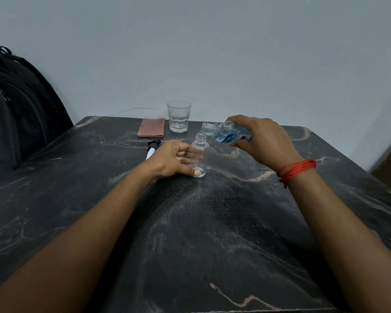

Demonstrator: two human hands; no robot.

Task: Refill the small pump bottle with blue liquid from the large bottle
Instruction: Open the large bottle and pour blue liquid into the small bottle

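The left hand (pixel 174 158) curls loosely round the small pump bottle (pixel 199 158), upright on the marble table (pixel 212 233), steadying it. Up and to its right, the right hand (pixel 262 141) grips the large bottle (pixel 224 132), long axis near horizontal, mouth just above the small neck; any stream is hard to see.
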